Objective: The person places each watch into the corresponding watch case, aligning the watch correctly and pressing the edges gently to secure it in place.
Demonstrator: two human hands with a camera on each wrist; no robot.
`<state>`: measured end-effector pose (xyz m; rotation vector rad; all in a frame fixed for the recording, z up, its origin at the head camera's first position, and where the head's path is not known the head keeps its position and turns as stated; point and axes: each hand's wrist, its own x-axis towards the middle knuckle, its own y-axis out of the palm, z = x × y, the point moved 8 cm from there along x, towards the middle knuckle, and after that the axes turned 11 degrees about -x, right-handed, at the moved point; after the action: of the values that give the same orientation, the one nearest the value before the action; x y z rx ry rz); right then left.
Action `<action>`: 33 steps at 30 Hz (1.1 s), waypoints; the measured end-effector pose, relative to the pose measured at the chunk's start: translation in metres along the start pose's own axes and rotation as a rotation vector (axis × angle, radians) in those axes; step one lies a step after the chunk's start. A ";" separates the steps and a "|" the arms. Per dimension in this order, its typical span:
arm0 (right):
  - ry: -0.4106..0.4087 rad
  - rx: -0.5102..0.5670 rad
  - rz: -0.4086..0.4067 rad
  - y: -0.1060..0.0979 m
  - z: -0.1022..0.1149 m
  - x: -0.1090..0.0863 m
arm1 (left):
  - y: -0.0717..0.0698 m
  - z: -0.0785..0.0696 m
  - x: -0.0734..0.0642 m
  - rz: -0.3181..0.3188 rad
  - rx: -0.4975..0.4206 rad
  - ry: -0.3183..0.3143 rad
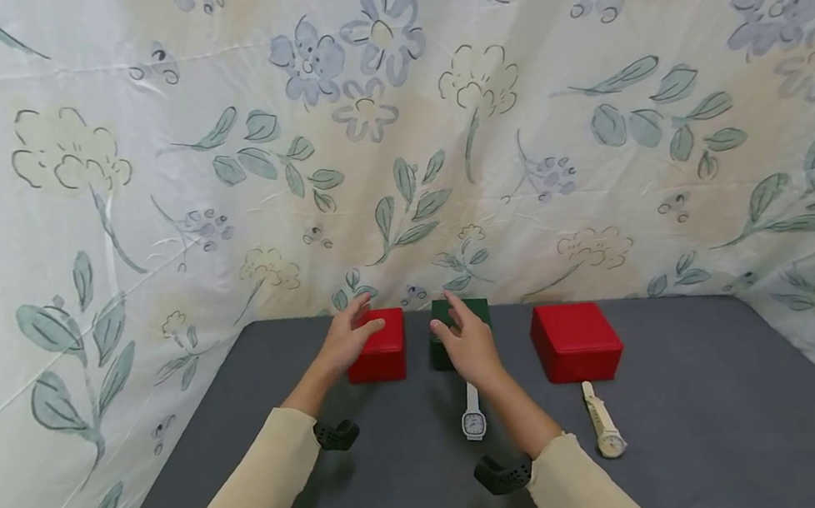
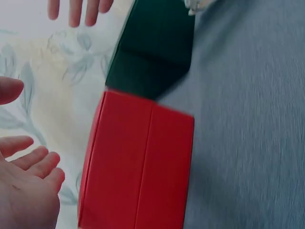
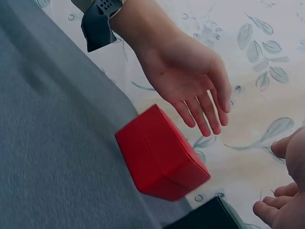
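My left hand (image 1: 341, 347) hovers over the left edge of a red box (image 1: 378, 364), fingers extended and thumb apart. In the left wrist view its open palm (image 2: 28, 195) shows beside that box (image 2: 138, 162), apart from it. In front of a dark green box (image 1: 444, 357), my right hand (image 1: 473, 353) is raised with fingers spread, hiding part of it. Neither hand holds anything. A white-strapped watch (image 1: 474, 422) lies before the green box, its strap end near my right wrist. All the boxes look closed.
Another red box (image 1: 576, 342) stands to the right, with a cream-strapped watch (image 1: 604, 426) lying in front of it. The boxes sit near the back of a dark grey table (image 1: 704, 405). Behind hangs a floral cloth (image 1: 581, 184). Both wrists wear black bands (image 1: 504, 475).
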<state>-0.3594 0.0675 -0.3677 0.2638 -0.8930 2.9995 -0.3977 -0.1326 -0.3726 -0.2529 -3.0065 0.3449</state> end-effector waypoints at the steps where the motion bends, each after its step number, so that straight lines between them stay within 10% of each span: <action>1: 0.000 -0.006 -0.008 -0.003 -0.002 -0.001 | 0.004 -0.001 0.001 0.013 -0.010 0.004; 18: 0.015 -0.177 -0.168 -0.032 -0.034 -0.006 | 0.076 -0.009 0.015 0.109 -0.018 0.026; 33: 0.094 -0.174 -0.135 -0.030 -0.069 -0.002 | 0.108 0.007 0.018 0.122 0.066 -0.024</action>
<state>-0.3670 0.1301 -0.4086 0.1726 -1.0721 2.7651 -0.3993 -0.0271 -0.4033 -0.4302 -3.0037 0.4608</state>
